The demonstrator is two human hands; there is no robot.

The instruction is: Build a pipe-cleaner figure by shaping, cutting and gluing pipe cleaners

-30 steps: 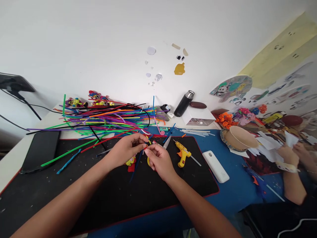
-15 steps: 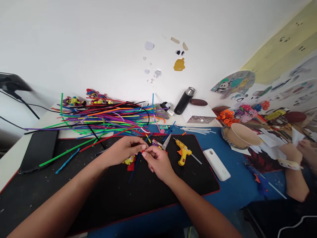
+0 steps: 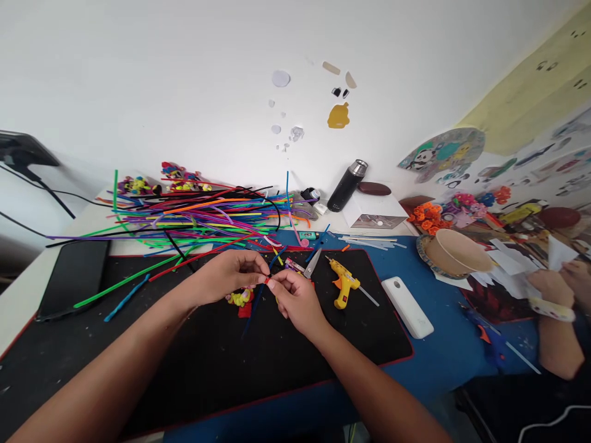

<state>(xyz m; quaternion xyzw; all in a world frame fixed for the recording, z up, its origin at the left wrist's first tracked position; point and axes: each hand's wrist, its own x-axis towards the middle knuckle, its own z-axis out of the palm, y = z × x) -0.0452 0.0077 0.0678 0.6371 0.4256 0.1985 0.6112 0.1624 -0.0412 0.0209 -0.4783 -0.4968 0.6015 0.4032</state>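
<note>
Over the black mat [image 3: 207, 363], my left hand [image 3: 228, 275] and my right hand [image 3: 295, 298] meet fingertip to fingertip. Both pinch a small red piece and a dark blue pipe cleaner [image 3: 252, 307] that trails down toward me. Under my left hand lies a small yellow and red pipe-cleaner figure [image 3: 241, 300]. Scissors [image 3: 310, 264] and a yellow glue gun [image 3: 341, 286] lie just right of my right hand.
A big heap of coloured pipe cleaners [image 3: 194, 218] covers the back left. A phone [image 3: 74, 277] lies at the left, a white remote-like block [image 3: 409, 306] and a paper bowl [image 3: 455, 252] at the right. Another person's hands [image 3: 551, 286] work with paper at the far right. A black flask [image 3: 346, 186] stands by the wall.
My hands have drawn a little closer together and the pinch has tightened on the red piece; the view has shifted slightly.
</note>
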